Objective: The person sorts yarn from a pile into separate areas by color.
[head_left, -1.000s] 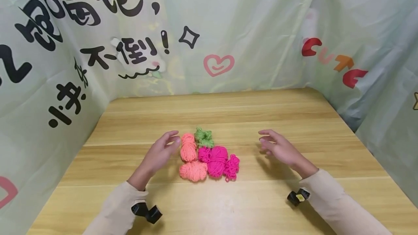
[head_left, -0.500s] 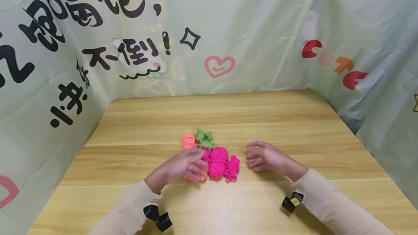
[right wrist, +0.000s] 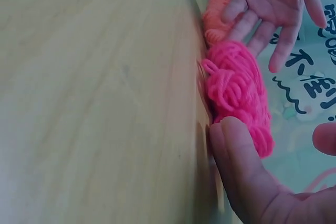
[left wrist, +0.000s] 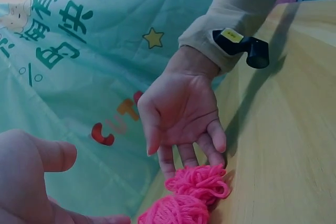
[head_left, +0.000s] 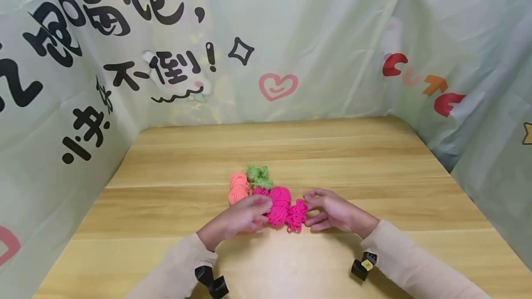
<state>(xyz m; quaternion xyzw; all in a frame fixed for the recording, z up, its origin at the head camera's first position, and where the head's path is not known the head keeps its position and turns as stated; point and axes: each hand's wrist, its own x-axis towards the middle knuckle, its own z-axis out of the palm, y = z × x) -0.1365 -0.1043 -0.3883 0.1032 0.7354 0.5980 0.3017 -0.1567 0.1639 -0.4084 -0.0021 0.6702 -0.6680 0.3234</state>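
Note:
Several small yarn bundles lie together at mid-table. My left hand [head_left: 245, 214], fingers loosely extended, is at the left side of the large magenta yarn skein [head_left: 281, 207]. Fingers of my right hand [head_left: 334, 212] reach the right edge of a smaller magenta yarn bundle [head_left: 297, 216]; in the right wrist view they touch or nearly touch it. Both palms face each other, thumbs spread, with the magenta yarn between. Another magenta bundle [head_left: 261, 191] shows behind my left hand. A second coral skein is mostly hidden under that hand.
A coral yarn skein [head_left: 238, 188] stands left of the magenta yarn, and a green yarn bundle [head_left: 259, 176] lies behind. The wooden table [head_left: 266, 146] is bordered by printed cloth [head_left: 332, 36] at the back and sides. Black cameras [head_left: 211, 282] sit on both wrists.
My left hand has moved right and toward the front, over the coral yarn to the large magenta skein. My right hand has come left to the small magenta bundle.

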